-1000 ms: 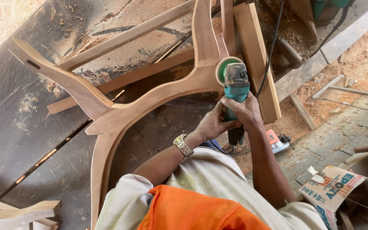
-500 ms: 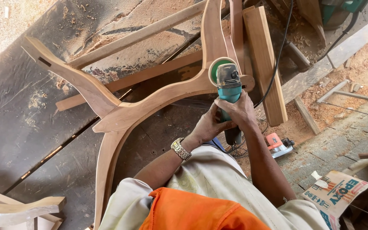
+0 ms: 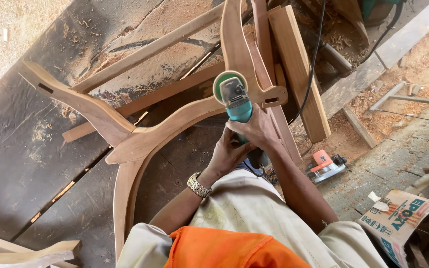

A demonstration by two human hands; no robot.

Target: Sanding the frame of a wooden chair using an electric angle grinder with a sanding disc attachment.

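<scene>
A teal angle grinder [image 3: 235,99] with a round sanding disc presses on a curved wooden frame piece [image 3: 175,126] lying on a dark workbench [image 3: 21,149]. My right hand [image 3: 259,130] grips the grinder's body from above. My left hand [image 3: 227,154], with a metal wristwatch, holds the grinder's rear from below. The frame's long arms curve toward the left and down toward my body.
Straight timber battens [image 3: 150,47] and a thick plank [image 3: 298,69] lie across the bench under the frame. A black cable [image 3: 314,64] runs up right. An orange power tool [image 3: 323,165] and a cardboard box [image 3: 398,223] sit on the sawdust-covered floor at right.
The grinder and both hands have slid slightly left along the curved frame, and the view has shifted a little.
</scene>
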